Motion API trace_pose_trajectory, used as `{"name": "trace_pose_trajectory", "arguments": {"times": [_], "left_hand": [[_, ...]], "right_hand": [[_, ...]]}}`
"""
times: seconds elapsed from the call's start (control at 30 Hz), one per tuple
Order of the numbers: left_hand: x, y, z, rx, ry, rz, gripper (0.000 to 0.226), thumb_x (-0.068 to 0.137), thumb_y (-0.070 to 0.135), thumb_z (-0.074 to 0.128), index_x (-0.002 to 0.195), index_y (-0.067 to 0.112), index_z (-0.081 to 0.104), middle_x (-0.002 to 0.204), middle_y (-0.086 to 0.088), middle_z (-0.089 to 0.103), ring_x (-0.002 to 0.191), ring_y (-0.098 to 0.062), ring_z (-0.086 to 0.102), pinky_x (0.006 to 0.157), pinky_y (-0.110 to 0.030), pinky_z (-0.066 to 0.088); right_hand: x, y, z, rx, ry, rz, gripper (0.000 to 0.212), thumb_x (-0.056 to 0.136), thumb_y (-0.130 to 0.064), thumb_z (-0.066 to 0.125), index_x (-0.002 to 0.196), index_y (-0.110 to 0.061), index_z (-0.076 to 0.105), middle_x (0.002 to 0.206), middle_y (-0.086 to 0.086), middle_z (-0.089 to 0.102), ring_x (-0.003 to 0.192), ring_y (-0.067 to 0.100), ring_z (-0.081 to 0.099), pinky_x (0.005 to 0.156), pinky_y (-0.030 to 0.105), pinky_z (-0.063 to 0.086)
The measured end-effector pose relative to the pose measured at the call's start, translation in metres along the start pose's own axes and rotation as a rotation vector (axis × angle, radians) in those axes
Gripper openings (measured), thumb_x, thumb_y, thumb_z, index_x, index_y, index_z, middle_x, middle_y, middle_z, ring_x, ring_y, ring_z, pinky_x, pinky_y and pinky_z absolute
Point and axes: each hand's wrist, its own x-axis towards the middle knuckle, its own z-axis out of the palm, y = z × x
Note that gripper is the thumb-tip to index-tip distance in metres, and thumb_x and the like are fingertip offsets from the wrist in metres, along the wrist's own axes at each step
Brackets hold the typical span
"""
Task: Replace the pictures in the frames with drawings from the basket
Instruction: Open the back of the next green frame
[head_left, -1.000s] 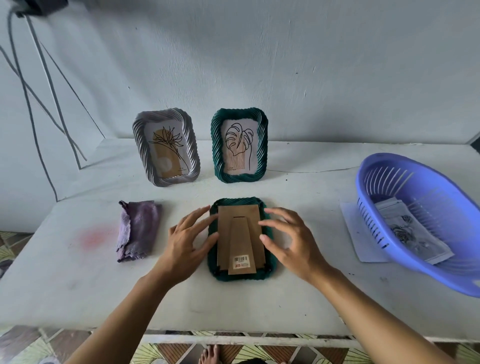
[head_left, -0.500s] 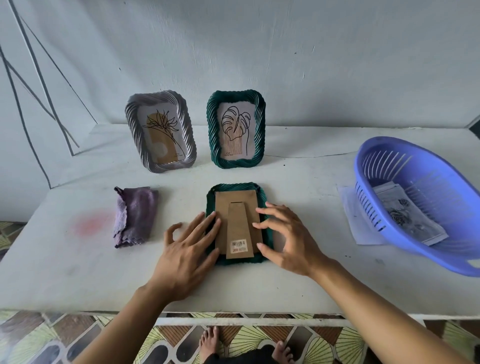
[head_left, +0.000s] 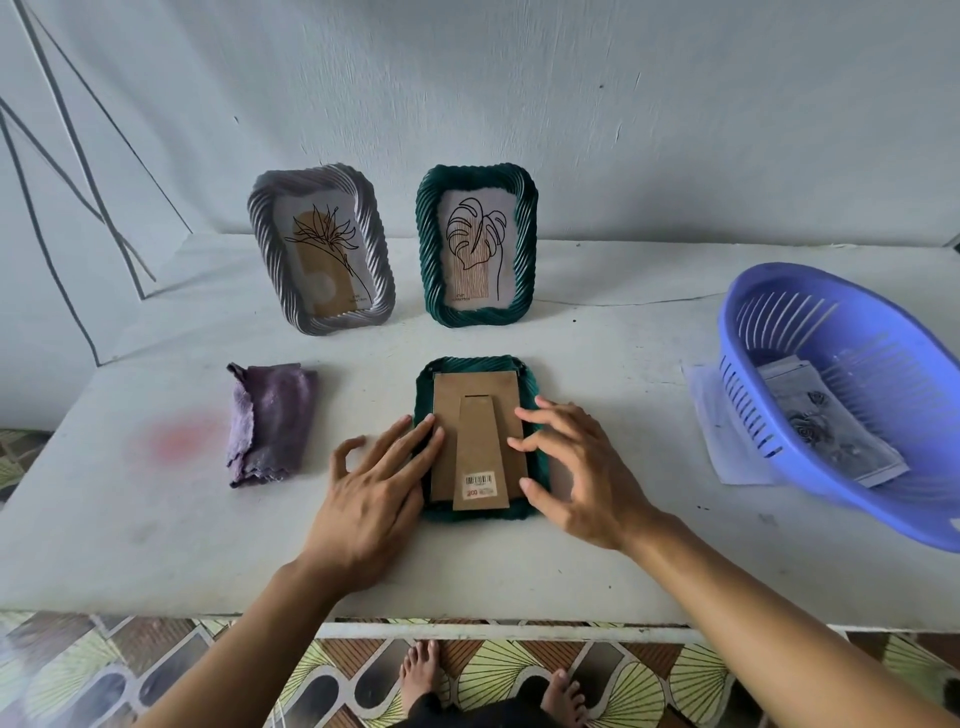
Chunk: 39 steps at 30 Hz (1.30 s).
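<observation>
— Between the two hands? Face-down green frame (head_left: 477, 439) on the table (head_left: 156, 525), cardboard back up.
— Left hand (head_left: 375, 486): flat, fingers spread across that frame's left edge, gripping nothing. Right hand (head_left: 576, 475): spread wide, fingertips on the right edge.
— Beyond the fingertips?
— Upright grey frame (head_left: 322, 254) and upright green frame (head_left: 477, 252).
— Far right of the right hand: blue basket (head_left: 852, 410), drawings (head_left: 831, 423) inside, possibly roses, blurry.
— Left of the left hand, purple cloth (head_left: 270, 421).

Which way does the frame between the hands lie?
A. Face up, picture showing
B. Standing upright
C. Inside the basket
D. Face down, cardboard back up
D: the frame lies flat on the table, its brown cardboard back and stand facing up, between the left hand and right hand.
</observation>
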Motion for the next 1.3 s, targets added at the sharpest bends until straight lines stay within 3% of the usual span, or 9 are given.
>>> {"name": "trace_pose_trajectory", "arguments": {"times": [0.2,0.37,0.6,0.73,0.87,0.97,1.17,1.3], "left_hand": [[0.000,0.000,0.000,-0.002,-0.006,0.002,0.058,0.101,0.037,0.024,0.159,0.033,0.019,0.167,0.014,0.013,0.154,-0.009,0.010,0.115,-0.050,0.020],[0.000,0.001,-0.001,-0.016,0.002,-0.002,0.058,0.101,0.036,0.023,0.158,0.033,0.022,0.166,0.014,0.015,0.154,-0.008,0.011,0.115,-0.050,0.020],[0.005,0.002,0.001,-0.078,0.080,-0.049,0.054,0.099,0.037,0.030,0.153,0.038,0.035,0.161,0.024,0.023,0.151,-0.001,0.015,0.114,-0.042,0.019],[0.011,0.006,0.001,-0.224,0.177,-0.138,0.047,0.100,0.050,0.031,0.141,0.042,0.053,0.151,0.031,0.037,0.146,0.006,0.024,0.112,-0.035,0.018],[0.028,0.026,-0.006,-0.259,0.276,-0.309,0.053,0.091,0.065,0.035,0.119,0.037,0.070,0.130,0.026,0.055,0.129,-0.008,0.045,0.100,-0.036,0.030],[0.039,0.042,-0.011,-0.189,0.282,-0.340,0.054,0.087,0.070,0.042,0.120,0.036,0.068,0.123,0.014,0.058,0.119,-0.013,0.045,0.094,-0.039,0.030],[0.061,0.066,-0.013,0.004,0.087,-0.320,0.063,0.086,0.074,0.027,0.134,0.039,0.049,0.131,0.007,0.049,0.119,-0.021,0.046,0.093,-0.042,0.027],[0.071,0.070,-0.013,0.100,0.057,-0.325,0.055,0.090,0.065,0.043,0.133,0.033,0.052,0.131,0.002,0.048,0.119,-0.022,0.046,0.094,-0.043,0.027]], "right_hand": [[0.000,-0.002,0.001,-0.022,-0.018,-0.005,0.033,0.085,-0.030,0.056,0.116,-0.021,0.064,0.146,-0.008,0.047,0.147,0.010,0.025,0.119,0.043,0.025],[0.000,0.002,-0.001,-0.040,-0.051,-0.022,0.040,0.080,-0.014,0.054,0.120,-0.018,0.063,0.148,-0.007,0.046,0.148,0.010,0.024,0.120,0.041,0.023],[0.001,0.001,-0.002,0.034,-0.035,0.026,0.040,0.079,-0.015,0.058,0.118,-0.023,0.066,0.146,-0.012,0.047,0.147,0.005,0.025,0.122,0.038,0.020],[0.002,-0.001,-0.005,0.086,-0.017,0.059,0.044,0.081,-0.015,0.059,0.122,-0.027,0.066,0.144,-0.018,0.049,0.145,0.004,0.028,0.121,0.029,0.019],[0.003,-0.004,-0.006,0.206,0.029,0.101,0.046,0.089,-0.012,0.062,0.133,-0.025,0.059,0.141,-0.019,0.052,0.140,0.000,0.036,0.117,0.022,0.024],[0.006,-0.003,-0.006,0.261,0.095,0.132,0.040,0.094,-0.013,0.064,0.133,-0.023,0.058,0.139,-0.015,0.054,0.134,-0.001,0.043,0.113,0.020,0.032],[0.015,0.012,-0.004,-0.054,0.154,0.041,0.035,0.094,-0.017,0.063,0.129,-0.016,0.060,0.137,-0.004,0.056,0.132,0.012,0.046,0.112,0.033,0.039],[0.022,0.018,-0.005,-0.166,0.104,0.076,0.043,0.099,-0.033,0.053,0.139,-0.019,0.054,0.144,-0.004,0.051,0.139,0.012,0.039,0.118,0.033,0.028]]}}
